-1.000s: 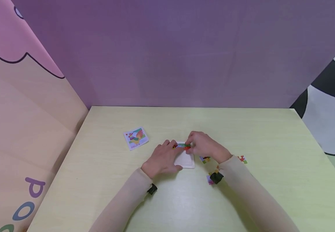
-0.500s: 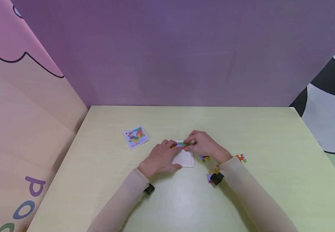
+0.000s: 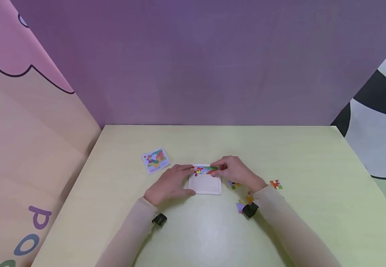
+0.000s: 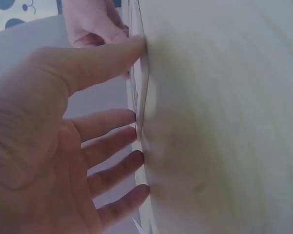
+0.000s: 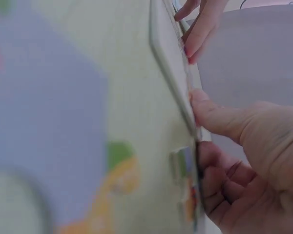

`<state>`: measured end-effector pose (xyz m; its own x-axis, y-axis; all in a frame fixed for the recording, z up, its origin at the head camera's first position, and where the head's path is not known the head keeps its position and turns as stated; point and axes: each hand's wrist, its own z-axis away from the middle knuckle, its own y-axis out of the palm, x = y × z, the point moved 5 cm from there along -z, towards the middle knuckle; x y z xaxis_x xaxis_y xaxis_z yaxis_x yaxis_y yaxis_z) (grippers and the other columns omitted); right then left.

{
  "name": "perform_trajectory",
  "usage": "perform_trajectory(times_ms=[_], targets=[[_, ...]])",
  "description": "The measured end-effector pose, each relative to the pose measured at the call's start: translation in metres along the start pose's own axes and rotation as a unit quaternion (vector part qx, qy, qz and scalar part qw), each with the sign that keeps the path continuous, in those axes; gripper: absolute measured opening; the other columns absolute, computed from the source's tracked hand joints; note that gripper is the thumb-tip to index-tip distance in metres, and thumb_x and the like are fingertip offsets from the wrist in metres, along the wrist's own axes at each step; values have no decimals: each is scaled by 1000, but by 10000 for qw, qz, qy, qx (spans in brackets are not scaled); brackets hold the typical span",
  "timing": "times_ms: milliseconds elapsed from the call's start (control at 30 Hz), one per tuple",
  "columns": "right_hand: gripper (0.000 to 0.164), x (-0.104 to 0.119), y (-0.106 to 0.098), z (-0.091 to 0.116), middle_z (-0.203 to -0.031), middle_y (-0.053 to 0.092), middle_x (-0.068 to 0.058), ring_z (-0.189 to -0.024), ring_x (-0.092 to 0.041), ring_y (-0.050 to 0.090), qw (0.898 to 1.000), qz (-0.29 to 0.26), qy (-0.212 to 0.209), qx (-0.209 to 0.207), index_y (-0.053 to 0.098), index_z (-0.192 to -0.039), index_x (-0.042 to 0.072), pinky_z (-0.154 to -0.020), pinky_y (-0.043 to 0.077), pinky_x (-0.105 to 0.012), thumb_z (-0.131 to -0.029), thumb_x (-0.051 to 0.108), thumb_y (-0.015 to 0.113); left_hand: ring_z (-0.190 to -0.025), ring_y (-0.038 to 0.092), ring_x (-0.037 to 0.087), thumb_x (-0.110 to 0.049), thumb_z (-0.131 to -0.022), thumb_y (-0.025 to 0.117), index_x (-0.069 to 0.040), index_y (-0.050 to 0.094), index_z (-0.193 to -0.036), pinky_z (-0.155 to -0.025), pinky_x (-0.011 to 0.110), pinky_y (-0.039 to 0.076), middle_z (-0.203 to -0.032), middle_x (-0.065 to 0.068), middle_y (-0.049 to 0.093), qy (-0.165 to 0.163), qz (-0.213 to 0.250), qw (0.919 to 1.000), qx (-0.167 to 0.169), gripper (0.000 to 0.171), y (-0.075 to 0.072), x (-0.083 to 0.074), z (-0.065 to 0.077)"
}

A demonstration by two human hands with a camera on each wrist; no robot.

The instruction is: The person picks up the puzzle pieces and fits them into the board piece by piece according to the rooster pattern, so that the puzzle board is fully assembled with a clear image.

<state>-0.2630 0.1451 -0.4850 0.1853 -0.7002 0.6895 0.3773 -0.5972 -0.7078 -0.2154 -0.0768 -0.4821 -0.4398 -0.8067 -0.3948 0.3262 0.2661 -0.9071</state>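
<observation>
A white jigsaw frame lies on the table between both hands. Several joined puzzle pieces run along its far side, with a picture in red, yellow, blue and green; the near part shows bare white. The left hand touches the frame's left side, its thumb at the near left corner and its fingers straight and spread by the far left corner. At the far right corner the right hand pinches a puzzle piece between thumb and forefinger; the other fingers are curled. That piece is mostly hidden under the fingertips.
A square picture card with a colourful bird-like figure lies at the back left. Loose puzzle pieces lie near the right wrist, partly hidden by the sleeve; another piece lies farther right. A purple wall rises behind the table.
The left hand has slid left off the far-side pieces, uncovering more of them and of the frame. The frame has shifted slightly left. The right hand stays at the far right corner.
</observation>
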Motion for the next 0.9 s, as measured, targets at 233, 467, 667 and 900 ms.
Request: perform_trajectory(times_ms=[233, 467, 667, 900], targets=[[33, -4, 5, 0, -90, 68, -4, -78, -17, 53, 9995, -298, 14, -90, 81, -123, 10, -63, 43, -21, -93, 23, 85, -149, 47, 35, -41, -91, 80, -9, 60, -152, -124, 50, 40, -164, 9, 51, 57, 124, 9999, -91, 72, -2, 0, 5], [30, -2, 6, 2, -85, 65, -3, -75, -17, 53, 9995, -297, -82, -56, 81, -122, 7, -61, 42, -21, -95, 19, 83, -149, 48, 32, -42, -89, 82, -12, 59, -154, -123, 49, 42, -165, 4, 51, -46, 100, 9999, -125, 75, -1, -1, 8], [35, -8, 2, 5, -95, 70, -3, -82, -16, 57, 9990, -428, -108, 88, 77, -129, 8, -66, 47, -24, -99, 25, 77, -150, 48, 31, -43, -89, 85, -13, 62, -150, -123, 47, 42, -165, 2, 51, -139, 175, 9996, -145, 72, -1, -2, 10], [39, -31, -24, 39, -103, 72, -4, -89, -19, 60, 9986, -417, -146, 286, 74, -131, 7, -73, 51, -24, -96, 25, 80, -151, 47, 30, -44, -89, 84, -14, 64, -148, -122, 49, 42, -165, 0, 51, -73, 160, 9998, -97, 69, 3, -12, 4]])
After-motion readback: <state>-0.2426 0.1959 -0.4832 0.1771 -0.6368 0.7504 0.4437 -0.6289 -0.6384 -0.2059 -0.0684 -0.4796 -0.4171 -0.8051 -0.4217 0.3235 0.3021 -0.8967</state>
